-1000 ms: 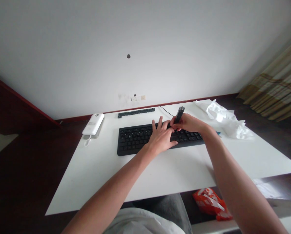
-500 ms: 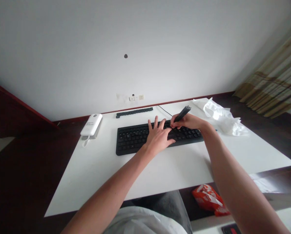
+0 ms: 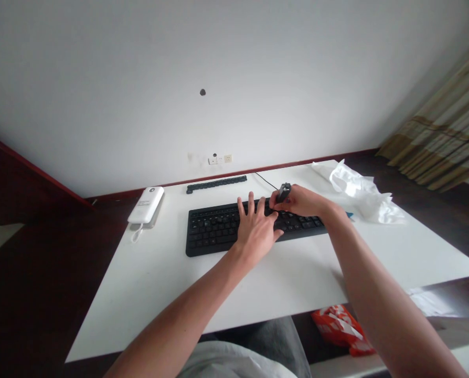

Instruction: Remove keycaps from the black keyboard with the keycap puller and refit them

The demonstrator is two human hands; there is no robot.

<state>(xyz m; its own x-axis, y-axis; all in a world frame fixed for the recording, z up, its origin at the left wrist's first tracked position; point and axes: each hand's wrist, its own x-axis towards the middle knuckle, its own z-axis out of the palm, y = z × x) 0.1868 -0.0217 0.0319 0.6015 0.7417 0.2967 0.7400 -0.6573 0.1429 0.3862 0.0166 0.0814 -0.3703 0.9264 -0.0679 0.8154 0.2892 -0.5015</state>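
A black keyboard [image 3: 213,229] lies on the white table, its cable running off toward the back. My left hand [image 3: 257,227] rests on the middle of it with fingers spread, holding nothing. Just to its right, my right hand [image 3: 295,200] is closed around a dark pen-like tool [image 3: 284,192]. The tool's top end points up toward me; its lower end is hidden by my fingers over the keys. A row of small black pieces like keycaps [image 3: 217,184] lies behind the keyboard.
On the table's left is a white power bank [image 3: 146,205] with a strap loop. Crumpled white plastic wrapping [image 3: 360,191] lies at the right, near a small blue thing [image 3: 349,215]. Below the front edge sits a red bag [image 3: 342,328]. A wall with sockets [image 3: 220,159] stands behind.
My right hand has tipped the tool, so its top end is lower and further left, pointing more toward me. My left hand stays spread on the keyboard. The view has shifted slightly.
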